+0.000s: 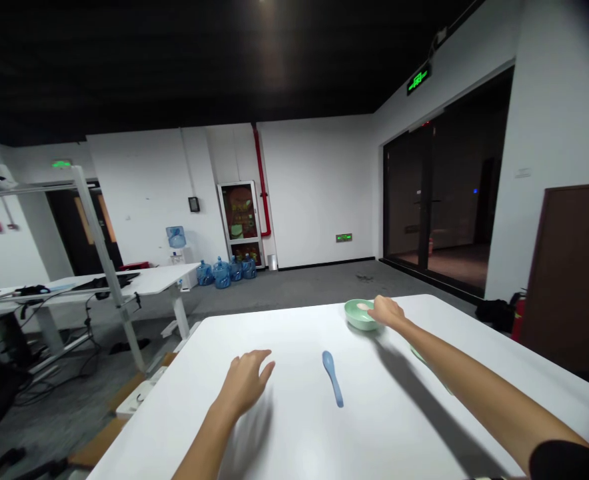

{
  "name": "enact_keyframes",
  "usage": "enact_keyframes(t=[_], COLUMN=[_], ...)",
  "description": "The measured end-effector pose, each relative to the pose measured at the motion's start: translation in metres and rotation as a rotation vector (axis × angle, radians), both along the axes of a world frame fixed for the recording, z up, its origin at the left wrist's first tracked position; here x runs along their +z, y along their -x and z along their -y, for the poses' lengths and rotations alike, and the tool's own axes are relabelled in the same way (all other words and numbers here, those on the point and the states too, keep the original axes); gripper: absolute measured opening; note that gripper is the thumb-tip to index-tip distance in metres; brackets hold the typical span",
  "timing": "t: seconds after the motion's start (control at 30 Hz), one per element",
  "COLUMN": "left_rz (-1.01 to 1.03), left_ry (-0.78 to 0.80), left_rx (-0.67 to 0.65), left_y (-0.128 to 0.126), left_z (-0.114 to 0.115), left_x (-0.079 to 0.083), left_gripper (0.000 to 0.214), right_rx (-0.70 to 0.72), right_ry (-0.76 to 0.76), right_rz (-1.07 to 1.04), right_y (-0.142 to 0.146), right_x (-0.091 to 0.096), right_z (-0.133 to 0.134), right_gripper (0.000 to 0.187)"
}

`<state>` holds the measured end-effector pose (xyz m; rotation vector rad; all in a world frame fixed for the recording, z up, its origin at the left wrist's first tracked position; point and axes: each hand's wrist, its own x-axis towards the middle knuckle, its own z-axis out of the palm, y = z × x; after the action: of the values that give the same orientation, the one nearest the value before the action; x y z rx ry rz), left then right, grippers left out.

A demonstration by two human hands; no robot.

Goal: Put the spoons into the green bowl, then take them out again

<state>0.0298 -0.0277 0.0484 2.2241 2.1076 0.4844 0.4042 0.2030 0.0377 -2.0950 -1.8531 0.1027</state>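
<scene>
And here we are at the white desk (294, 333)! The right hand (387, 311) is out at the far side, its fingers right at the rim of the green bowl (360, 315), though from this view I can't tell whether they're clamped on it or only resting there. The left hand (244, 383) is open, fingers spread apart, hovering just left of the blue spoon (333, 379), which lies untouched mid-desk. The bowl looks like the work in hand, and a firm lift would call for those fingers closing round its rim. The count: one bowl, one spoon, plus one pale green piece (427, 365) half hidden under the right forearm (474, 393), too covered to name. Beyond the desk, four water jugs (222, 273) stand on the floor (294, 287).
</scene>
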Motion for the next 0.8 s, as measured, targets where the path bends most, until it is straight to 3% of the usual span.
enact_keyframes(t=[0.17, 0.37, 0.63, 0.8], left_rz=[-0.003, 0.002, 0.017, 0.015], left_ry=[0.019, 0.021, 0.022, 0.024], left_rx=[0.021, 0.026, 0.026, 0.032], left_y=[0.0, 0.001, 0.001, 0.001], left_z=[-0.002, -0.006, -0.006, -0.005], left_x=[0.003, 0.002, 0.003, 0.004], left_gripper=[0.05, 0.05, 0.049, 0.05], right_rx=[-0.04, -0.025, -0.012, 0.004], right_ry=[0.043, 0.089, 0.127, 0.122], right_rz=[-0.01, 0.012, 0.009, 0.006], right_y=[0.003, 0.002, 0.001, 0.0], right_x=[-0.014, -0.029, -0.04, -0.038], right_z=[-0.025, -0.042, -0.046, -0.041], right_gripper=[0.05, 0.045, 0.048, 0.046])
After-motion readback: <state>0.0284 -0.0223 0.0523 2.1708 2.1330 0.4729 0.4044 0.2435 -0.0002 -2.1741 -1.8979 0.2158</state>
